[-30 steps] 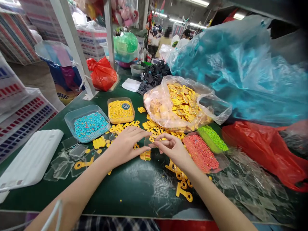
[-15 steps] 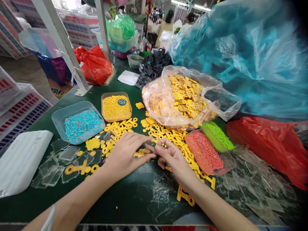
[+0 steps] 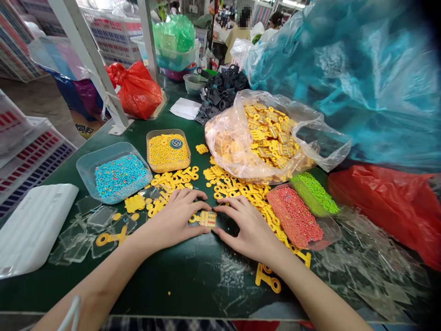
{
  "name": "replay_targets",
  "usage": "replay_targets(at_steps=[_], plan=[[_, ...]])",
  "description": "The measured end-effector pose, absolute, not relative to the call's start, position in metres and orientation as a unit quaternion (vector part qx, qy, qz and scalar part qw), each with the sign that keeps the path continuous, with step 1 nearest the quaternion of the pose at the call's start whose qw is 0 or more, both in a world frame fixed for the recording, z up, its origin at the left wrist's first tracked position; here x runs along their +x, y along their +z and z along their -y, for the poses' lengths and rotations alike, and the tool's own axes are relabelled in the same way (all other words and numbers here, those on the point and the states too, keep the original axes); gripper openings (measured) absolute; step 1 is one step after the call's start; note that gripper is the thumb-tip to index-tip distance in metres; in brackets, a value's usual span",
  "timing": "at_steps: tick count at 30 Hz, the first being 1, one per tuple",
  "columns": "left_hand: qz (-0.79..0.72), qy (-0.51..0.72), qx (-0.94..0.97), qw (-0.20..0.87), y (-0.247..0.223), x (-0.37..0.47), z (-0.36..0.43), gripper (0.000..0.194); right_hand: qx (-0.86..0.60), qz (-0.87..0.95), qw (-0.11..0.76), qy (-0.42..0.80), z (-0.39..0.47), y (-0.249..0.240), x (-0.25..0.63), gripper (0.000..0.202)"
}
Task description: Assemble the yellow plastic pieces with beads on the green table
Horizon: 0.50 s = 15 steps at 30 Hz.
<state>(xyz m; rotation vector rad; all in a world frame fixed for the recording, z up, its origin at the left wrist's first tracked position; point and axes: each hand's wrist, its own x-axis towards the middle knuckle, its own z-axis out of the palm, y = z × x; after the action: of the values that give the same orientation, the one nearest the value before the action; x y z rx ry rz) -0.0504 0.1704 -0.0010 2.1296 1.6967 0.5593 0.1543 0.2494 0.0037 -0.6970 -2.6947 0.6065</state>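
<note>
A small yellow piece (image 3: pixel 208 219) with coloured rows under a clear face lies between my hands at the middle of the green table. My left hand (image 3: pixel 181 216) curves round its left side, thumb at the lower edge and fingers at the upper edge, closed on it. From the right, my right hand (image 3: pixel 241 223) touches its right edge with thumb and fingertips, the fingers bent and spaced apart from the thumb. Loose yellow parts (image 3: pixel 237 191) lie just beyond both hands. Clear plates (image 3: pixel 81 239) are scattered left of my left forearm.
Trays of blue beads (image 3: pixel 120 177), yellow beads (image 3: pixel 168 151), red beads (image 3: pixel 298 216) and green beads (image 3: pixel 315 193) surround the work spot. A plastic bag (image 3: pixel 227 151) of yellow pieces stands behind. A white box (image 3: pixel 37 230) lies left; more clear plates (image 3: pixel 372 257) lie right.
My hands have moved slightly apart, and the yellow piece between them now shows. My right hand's fingers have opened from a pinch and reach to its edge. The view has shifted slightly.
</note>
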Motion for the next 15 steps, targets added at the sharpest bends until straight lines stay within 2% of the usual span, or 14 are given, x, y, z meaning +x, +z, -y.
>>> replay_targets(at_steps=[11,15], plan=[[-0.605,0.182,0.755,0.174,-0.0013,-0.0533,-0.1686,0.043,-0.247,0.938,0.142,0.195,-0.2510,0.0012,0.1555,0.029],[-0.609,0.185,0.752,0.171,0.0009,-0.0566,-0.1686,0.036,-0.244,0.940,0.141,0.192,-0.2511,-0.0009,0.1558,0.030]])
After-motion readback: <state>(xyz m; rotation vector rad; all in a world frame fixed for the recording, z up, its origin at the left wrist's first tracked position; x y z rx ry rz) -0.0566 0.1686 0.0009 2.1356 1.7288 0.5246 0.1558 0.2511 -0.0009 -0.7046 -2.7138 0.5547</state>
